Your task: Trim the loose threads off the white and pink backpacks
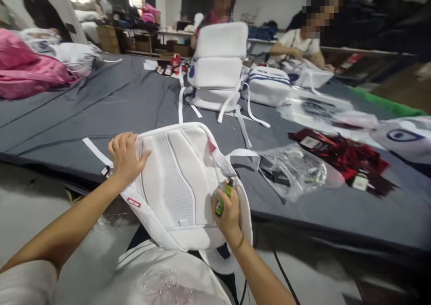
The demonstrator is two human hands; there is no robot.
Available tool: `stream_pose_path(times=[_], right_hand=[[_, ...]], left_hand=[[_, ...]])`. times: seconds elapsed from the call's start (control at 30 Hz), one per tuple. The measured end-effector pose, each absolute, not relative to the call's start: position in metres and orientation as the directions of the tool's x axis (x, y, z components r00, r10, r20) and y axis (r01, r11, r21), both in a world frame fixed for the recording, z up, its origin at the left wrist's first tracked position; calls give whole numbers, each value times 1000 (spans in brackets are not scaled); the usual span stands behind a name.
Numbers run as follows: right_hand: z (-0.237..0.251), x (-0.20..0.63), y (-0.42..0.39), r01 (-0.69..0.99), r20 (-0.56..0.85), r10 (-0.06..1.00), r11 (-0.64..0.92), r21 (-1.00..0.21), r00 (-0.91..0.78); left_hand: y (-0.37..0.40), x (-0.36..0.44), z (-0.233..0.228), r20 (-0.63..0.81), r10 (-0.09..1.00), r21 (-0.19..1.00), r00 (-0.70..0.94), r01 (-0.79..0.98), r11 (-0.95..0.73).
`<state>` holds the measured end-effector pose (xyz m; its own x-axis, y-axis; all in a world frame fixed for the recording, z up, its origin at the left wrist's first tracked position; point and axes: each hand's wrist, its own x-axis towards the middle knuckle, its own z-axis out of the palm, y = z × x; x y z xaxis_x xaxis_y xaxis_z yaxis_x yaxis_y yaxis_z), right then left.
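Note:
A white backpack [151, 184] leans against the table's near edge, its padded back panel turned toward me. My left hand [126, 157] is closed over its upper left edge, with the thumb resting on the padding. In my right hand [230, 211] is a small green lighter [224, 199] with a dark top end, held near the right side of the panel. The lighter is beside a shoulder strap [215, 154] with a red tag. No flame can be made out. The fingers of my right hand are wrapped round the lighter, and partly hide it.
Stacked white backpacks [220, 74] with hanging straps stand across the grey-covered table [134, 89]. Clear plastic bags [299, 170] and dark red packets [340, 152] lie to the right. Pink bags [30, 67] are at the left. Several people are around the table's far side.

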<state>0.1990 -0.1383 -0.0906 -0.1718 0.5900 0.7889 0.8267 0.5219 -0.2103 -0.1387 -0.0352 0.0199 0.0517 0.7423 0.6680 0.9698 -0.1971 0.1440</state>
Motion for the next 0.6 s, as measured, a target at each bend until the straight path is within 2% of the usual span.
stream_pose_path(times=[0.07, 0.1, 0.17, 0.2, 0.27, 0.37, 0.5, 0.6], right_hand=[[-90, 195, -135, 832, 779, 608, 504, -233, -150], [-89, 194, -133, 834, 771, 619, 498, -238, -150], [-89, 194, -131, 838, 750, 641, 491, -237, -163], [-89, 195, -131, 839, 740, 651, 489, -238, -169], [-90, 195, -132, 842, 722, 669, 481, -242, -174], [-93, 195, -135, 844, 714, 675, 482, -236, -185], [-96, 194, -134, 842, 725, 664, 486, -233, -182], [-97, 195, -132, 840, 723, 667, 487, -239, -181]], left_hand=[[-40, -106, 21, 727, 629, 22, 276, 906, -422], [-38, -84, 23, 694, 573, -49, 435, 823, -565], [-28, -38, 27, 527, 470, -120, 709, 609, -784], [-20, -18, 29, 427, 443, -122, 788, 536, -836], [-2, 10, 32, 263, 444, -118, 856, 486, -866], [14, 23, 34, 100, 448, -121, 888, 458, -881], [25, 11, 38, 60, 383, -109, 922, 387, -916], [44, -5, 49, 81, 384, -172, 920, 392, -904]])
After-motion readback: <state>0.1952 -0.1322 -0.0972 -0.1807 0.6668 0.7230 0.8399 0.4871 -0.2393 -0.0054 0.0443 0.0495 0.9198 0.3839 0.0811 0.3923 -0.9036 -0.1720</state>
